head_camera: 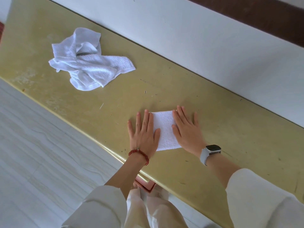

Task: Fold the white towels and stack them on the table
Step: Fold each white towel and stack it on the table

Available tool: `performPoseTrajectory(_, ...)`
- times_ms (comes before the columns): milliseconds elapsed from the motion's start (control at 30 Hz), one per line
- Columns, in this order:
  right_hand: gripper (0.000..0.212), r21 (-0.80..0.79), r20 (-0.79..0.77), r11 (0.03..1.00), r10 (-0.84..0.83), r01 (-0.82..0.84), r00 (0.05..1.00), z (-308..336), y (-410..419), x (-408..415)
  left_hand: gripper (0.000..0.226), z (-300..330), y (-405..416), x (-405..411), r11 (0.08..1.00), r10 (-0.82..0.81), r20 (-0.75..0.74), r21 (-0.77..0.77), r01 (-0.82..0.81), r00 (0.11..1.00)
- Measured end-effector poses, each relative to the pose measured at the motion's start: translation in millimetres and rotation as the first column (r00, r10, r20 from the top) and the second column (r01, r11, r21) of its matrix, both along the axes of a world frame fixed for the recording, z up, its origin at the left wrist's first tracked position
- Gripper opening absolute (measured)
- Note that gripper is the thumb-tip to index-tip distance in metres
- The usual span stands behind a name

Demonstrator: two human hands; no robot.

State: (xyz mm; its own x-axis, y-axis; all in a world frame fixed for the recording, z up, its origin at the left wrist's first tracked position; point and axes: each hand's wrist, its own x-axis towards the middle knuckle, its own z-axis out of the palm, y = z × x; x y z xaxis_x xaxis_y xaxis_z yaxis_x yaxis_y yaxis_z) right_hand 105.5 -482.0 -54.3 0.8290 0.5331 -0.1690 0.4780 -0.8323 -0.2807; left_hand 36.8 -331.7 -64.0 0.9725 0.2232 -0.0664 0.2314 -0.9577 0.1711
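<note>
Both hands (166,134) flatten folded towel (164,129).

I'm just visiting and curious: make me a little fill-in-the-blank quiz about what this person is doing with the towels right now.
1. Both hands press flat on the folded towel, which lies on the ____ table.
2. The crumpled towels lie to the person's ____.
3. The left hand has a red ____ at its wrist.
4. The right hand has a ____ at its wrist.

Missing words: yellow; left; bracelet; watch
</note>
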Motion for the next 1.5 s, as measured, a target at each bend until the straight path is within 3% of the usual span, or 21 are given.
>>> performPoseTrajectory(67,0.057,0.156,0.027,0.982,-0.111,0.106,0.993,8.3,-3.8,-1.6,0.049,3.0,1.6,-3.7,0.989,0.072,0.102,-0.134,-0.058,0.992)
performPoseTrajectory(133,0.040,0.270,0.060,0.923,-0.299,0.273,0.952,16.5,-6.4,-5.6,0.037,12.4,-1.3,-5.4,0.916,0.318,0.147,-0.302,-0.264,0.937)
performPoseTrajectory(200,0.028,0.240,-0.020,0.858,-0.463,0.454,0.886,18.6,-5.3,-8.0,0.024,23.6,-4.8,-1.9,0.749,0.558,0.000,-0.429,-0.505,0.830)
performPoseTrajectory(267,0.023,0.146,-0.146,0.803,-0.561,0.578,0.815,17.0,-1.4,-4.5,0.021,30.5,-5.5,4.7,0.600,0.652,-0.193,-0.459,-0.655,0.733)
performPoseTrajectory(367,0.022,0.050,-0.262,0.767,-0.609,0.640,0.749,18.0,2.3,5.5,0.023,36.3,-3.8,11.0,0.586,0.635,-0.293,-0.420,-0.693,0.715)
performPoseTrajectory(500,0.017,-0.083,-0.313,0.782,-0.609,0.618,0.729,20.1,5.6,16.4,0.023,39.8,-3.1,18.5,0.642,0.601,-0.339,-0.335,-0.690,0.724)
performPoseTrajectory(567,0.024,-0.108,-0.314,0.792,-0.601,0.601,0.735,21.8,11.0,17.9,0.025,40.6,-4.6,23.2,0.686,0.574,-0.353,-0.285,-0.670,0.739)
performPoseTrajectory(633,0.017,-0.093,-0.262,0.813,-0.576,0.574,0.774,25.1,15.2,14.6,0.027,42.6,-8.7,27.2,0.738,0.545,-0.353,-0.230,-0.635,0.761)
performPoseTrajectory(733,0.006,0.141,-0.188,0.870,-0.444,0.471,0.876,36.2,15.2,3.5,0.028,44.2,-13.6,30.2,0.786,0.516,-0.326,-0.187,-0.590,0.792)
performPoseTrajectory(833,0.012,0.377,-0.149,0.871,-0.278,0.315,0.949,50.4,9.0,-4.2,0.026,38.9,-13.7,26.1,0.752,0.529,-0.282,-0.282,-0.596,0.801)
performPoseTrajectory(933,0.012,0.457,-0.152,0.836,-0.262,0.303,0.953,59.1,2.4,-3.4,0.020,38.1,-10.8,15.7,0.673,0.568,-0.121,-0.502,-0.544,0.814)
performPoseTrajectory(1033,0.008,0.547,-0.271,0.721,-0.330,0.426,0.905,67.8,5.8,2.2,0.012,55.6,-4.5,15.1,0.532,0.597,0.009,-0.752,-0.388,0.802)
performPoseTrajectory(1100,0.022,0.585,-0.294,0.674,-0.340,0.450,0.893,78.2,14.3,8.3,0.006,74.9,5.9,20.3,0.430,0.642,0.038,-0.845,-0.318,0.766)
performPoseTrajectory(1200,0.016,0.639,-0.179,0.695,-0.282,0.329,0.943,105.6,33.3,14.0,0.013,104.3,32.7,26.0,0.229,0.710,-0.004,-0.944,-0.236,0.704)
performPoseTrajectory(1267,0.011,0.679,-0.108,0.695,-0.225,0.238,0.968,132.5,54.5,14.8,0.020,121.4,57.4,22.4,0.081,0.701,-0.074,-0.980,-0.182,0.710)
performPoseTrajectory(1367,0.012,0.727,0.077,0.686,-0.121,0.028,0.990,176.6,102.8,8.6,0.012,151.0,100.1,2.2,0.057,0.670,-0.068,-0.988,-0.143,0.740)
performPoseTrajectory(1500,0.013,0.738,0.180,0.662,-0.010,-0.128,0.984,227.3,192.0,-29.6,0.021,208.1,177.6,-57.3,-0.035,0.756,-0.064,-0.998,-0.057,0.651)
